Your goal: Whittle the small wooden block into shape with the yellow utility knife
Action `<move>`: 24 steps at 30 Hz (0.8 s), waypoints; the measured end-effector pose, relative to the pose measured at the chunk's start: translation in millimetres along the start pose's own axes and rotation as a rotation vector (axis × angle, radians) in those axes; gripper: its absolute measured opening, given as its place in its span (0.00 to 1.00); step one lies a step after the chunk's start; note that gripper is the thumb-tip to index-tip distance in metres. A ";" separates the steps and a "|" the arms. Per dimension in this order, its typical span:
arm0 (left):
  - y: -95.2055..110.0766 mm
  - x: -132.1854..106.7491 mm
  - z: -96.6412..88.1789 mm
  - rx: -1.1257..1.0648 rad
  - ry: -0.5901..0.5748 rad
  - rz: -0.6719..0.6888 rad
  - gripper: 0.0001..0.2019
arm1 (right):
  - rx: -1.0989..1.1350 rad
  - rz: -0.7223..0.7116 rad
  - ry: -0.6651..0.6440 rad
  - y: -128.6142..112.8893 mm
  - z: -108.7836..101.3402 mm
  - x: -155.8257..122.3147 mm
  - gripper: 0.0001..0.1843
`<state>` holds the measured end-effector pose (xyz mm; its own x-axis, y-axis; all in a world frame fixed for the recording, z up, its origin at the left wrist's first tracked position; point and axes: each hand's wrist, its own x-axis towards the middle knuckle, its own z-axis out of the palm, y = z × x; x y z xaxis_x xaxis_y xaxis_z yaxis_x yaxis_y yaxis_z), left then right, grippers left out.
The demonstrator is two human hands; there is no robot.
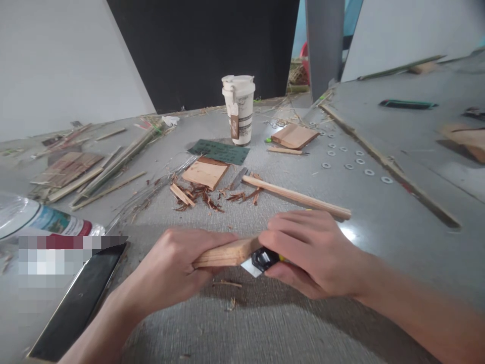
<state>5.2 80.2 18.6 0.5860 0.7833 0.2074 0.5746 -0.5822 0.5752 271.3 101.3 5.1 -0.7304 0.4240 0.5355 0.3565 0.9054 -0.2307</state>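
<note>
My left hand (172, 268) is closed around a short wooden stick (227, 253), held level just above the grey table (379, 227). My right hand (310, 253) grips a utility knife (261, 261) with a black and yellow body. Its blade rests against the right end of the stick. Most of the knife's handle is hidden in my palm. A little pile of reddish wood shavings (204, 194) lies beyond my hands.
A long wooden stick (295, 197), a flat wood piece (204, 173), green sandpaper (220, 151) and a lidded cup (239, 108) lie ahead. Bamboo strips (109, 169) lie at left, washers (348, 162) at right. A plastic bottle (41, 220) and a dark phone (79, 301) sit near my left arm.
</note>
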 end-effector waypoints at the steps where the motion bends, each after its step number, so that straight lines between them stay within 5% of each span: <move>1: 0.2 -0.2 0.1 0.004 0.000 0.003 0.20 | -0.005 -0.003 0.000 0.0 0.0 0.0 0.17; 24: -1.8 -1.8 3.7 0.024 -0.006 0.026 0.16 | -0.052 -0.017 -0.016 -2.2 -3.4 1.8 0.21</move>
<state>5.2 79.0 14.3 0.6040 0.7667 0.2174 0.5730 -0.6074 0.5502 271.3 100.0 9.4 -0.7458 0.4089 0.5259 0.3730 0.9104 -0.1788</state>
